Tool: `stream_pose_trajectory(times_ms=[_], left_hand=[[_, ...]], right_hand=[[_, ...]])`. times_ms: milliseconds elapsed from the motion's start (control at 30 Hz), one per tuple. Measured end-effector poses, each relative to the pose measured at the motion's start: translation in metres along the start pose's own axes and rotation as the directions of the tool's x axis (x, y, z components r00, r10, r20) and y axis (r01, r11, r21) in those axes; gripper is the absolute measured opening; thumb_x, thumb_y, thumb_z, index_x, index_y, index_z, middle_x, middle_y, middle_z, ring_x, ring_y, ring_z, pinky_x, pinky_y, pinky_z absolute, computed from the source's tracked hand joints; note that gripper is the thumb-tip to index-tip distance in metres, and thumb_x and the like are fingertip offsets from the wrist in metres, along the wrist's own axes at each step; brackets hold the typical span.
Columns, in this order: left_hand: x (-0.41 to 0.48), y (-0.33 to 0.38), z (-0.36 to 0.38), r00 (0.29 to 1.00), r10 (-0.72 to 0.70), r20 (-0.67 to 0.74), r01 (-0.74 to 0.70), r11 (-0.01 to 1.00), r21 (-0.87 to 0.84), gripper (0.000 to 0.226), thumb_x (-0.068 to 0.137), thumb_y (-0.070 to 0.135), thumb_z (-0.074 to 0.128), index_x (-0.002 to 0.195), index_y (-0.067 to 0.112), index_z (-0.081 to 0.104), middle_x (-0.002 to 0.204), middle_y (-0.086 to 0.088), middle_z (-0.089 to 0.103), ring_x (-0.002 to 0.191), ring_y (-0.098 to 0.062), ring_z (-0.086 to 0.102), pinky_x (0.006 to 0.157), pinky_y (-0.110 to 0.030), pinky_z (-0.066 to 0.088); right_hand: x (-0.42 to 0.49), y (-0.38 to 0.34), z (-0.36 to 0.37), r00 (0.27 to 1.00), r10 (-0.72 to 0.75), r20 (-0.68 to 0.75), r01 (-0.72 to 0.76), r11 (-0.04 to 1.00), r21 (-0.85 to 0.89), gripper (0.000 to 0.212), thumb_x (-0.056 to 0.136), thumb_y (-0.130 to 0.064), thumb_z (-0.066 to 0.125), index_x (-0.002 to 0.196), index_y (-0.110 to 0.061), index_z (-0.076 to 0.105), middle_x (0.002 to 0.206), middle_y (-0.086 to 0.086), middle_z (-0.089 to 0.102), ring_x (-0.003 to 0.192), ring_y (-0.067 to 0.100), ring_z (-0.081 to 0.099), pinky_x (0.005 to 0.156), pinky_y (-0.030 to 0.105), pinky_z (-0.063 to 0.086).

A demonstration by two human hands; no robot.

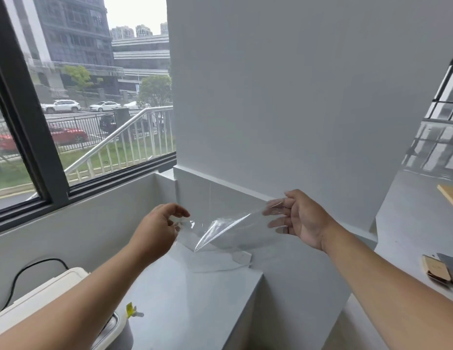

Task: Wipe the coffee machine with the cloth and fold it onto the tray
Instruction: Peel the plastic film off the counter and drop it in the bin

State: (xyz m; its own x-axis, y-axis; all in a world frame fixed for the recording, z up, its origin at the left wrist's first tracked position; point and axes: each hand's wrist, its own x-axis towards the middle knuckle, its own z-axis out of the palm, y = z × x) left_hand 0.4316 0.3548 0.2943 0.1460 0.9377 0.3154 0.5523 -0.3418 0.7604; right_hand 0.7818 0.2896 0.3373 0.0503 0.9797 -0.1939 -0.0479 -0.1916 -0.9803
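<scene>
A clear plastic sheet or bag (pixel 233 228) hangs stretched in the air between both hands, above the grey counter (pixel 195 299). My left hand (pixel 157 228) pinches its left edge with curled fingers. My right hand (pixel 298 221) grips its right edge, fingers showing through the film. A white machine (pixel 43 296) with a black cable sits at the lower left, partly hidden by my left arm. No cloth or tray shows plainly.
A white wall and ledge (pixel 220 183) stand right behind the hands. A window (pixel 81 97) fills the left. A wooden board (pixel 450 198) and small brown and grey items (pixel 437 269) lie on the right counter. A yellow tag (pixel 130 310) sits by the machine.
</scene>
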Motion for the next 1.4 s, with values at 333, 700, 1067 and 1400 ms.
stream_pose_trajectory(times_ms=[333, 700, 1067, 1400], left_hand=[[0.026, 0.021, 0.043, 0.998, 0.037, -0.045, -0.037, 0.999, -0.009, 0.048, 0.093, 0.005, 0.069, 0.091, 0.053, 0.066, 0.083, 0.013, 0.062, 0.056, 0.001, 0.056, 0.054, -0.021, 0.041], [0.022, 0.017, 0.053, 0.962, 0.027, 0.273, -0.148, 0.889, 0.433, 0.047, 0.094, 0.019, 0.058, 0.137, 0.039, 0.055, 0.147, 0.012, 0.051, 0.133, -0.014, 0.053, 0.105, -0.031, 0.044], [0.027, 0.064, 0.126, 0.902, -0.017, 0.432, -0.070, 0.980, 0.185, 0.089, 0.075, 0.058, 0.085, 0.149, 0.040, 0.040, 0.149, 0.016, 0.053, 0.124, -0.004, 0.054, 0.090, -0.026, 0.052], [0.048, 0.086, 0.143, 0.891, -0.082, 0.446, 0.079, 0.997, 0.024, 0.011, 0.088, 0.022, 0.071, 0.087, 0.031, 0.076, 0.083, 0.007, 0.078, 0.077, -0.016, 0.075, 0.075, -0.040, 0.062]], right_hand=[[0.017, 0.015, -0.035, 0.997, -0.011, -0.072, -0.004, 0.978, -0.207, 0.028, 0.092, 0.007, 0.066, 0.116, -0.006, 0.066, 0.088, 0.012, 0.068, 0.064, 0.018, 0.058, 0.068, 0.030, 0.053], [0.031, 0.002, -0.024, 0.941, -0.336, -0.043, 0.239, 0.747, -0.621, 0.040, 0.090, 0.000, 0.052, 0.106, -0.033, 0.067, 0.089, -0.007, 0.073, 0.072, 0.007, 0.059, 0.060, 0.019, 0.046], [0.023, -0.017, -0.005, 0.933, -0.311, 0.179, 0.309, 0.441, -0.843, 0.036, 0.099, -0.017, 0.043, 0.113, -0.045, 0.059, 0.094, -0.010, 0.070, 0.081, 0.012, 0.064, 0.081, 0.037, 0.056], [0.034, -0.029, -0.024, 0.852, -0.491, 0.180, 0.440, 0.486, -0.755, 0.034, 0.098, -0.018, 0.052, 0.121, -0.042, 0.060, 0.103, -0.015, 0.067, 0.095, 0.007, 0.061, 0.083, 0.031, 0.053]])
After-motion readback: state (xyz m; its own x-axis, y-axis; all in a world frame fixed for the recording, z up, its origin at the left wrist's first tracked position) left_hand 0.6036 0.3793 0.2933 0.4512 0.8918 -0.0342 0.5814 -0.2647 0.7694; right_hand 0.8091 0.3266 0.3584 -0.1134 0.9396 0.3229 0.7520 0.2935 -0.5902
